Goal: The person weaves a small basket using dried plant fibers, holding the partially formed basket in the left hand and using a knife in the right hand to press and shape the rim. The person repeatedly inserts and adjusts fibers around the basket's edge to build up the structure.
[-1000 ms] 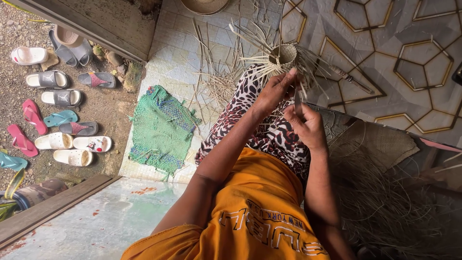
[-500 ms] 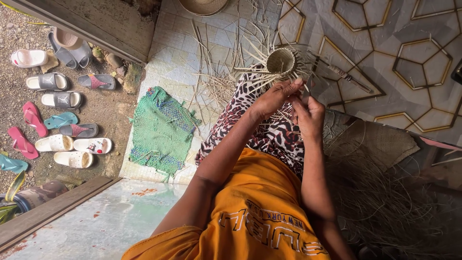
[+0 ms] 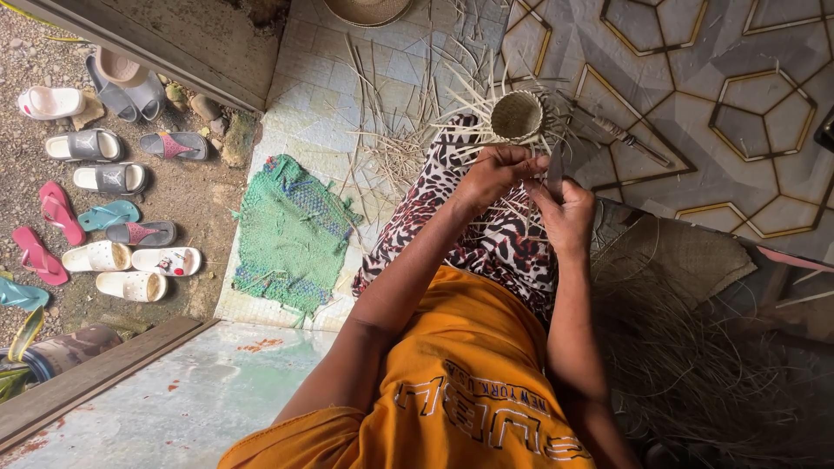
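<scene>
I am watching a small round pale woven straw basket (image 3: 516,115), loose strands fanning out; my left hand (image 3: 493,174) and right hand (image 3: 566,215) are pinching thin strands in narrowed fingers.

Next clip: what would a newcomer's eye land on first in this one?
First, the two hands meeting at centre: the left hand and right hand pinch thin pale strips just below a small half-woven basket whose loose ends fan outward over the patterned lap. Next, the bright orange shirt filling the bottom, the green woven mat on the tiles at left, and rows of sandals on the gravel beyond.
</scene>
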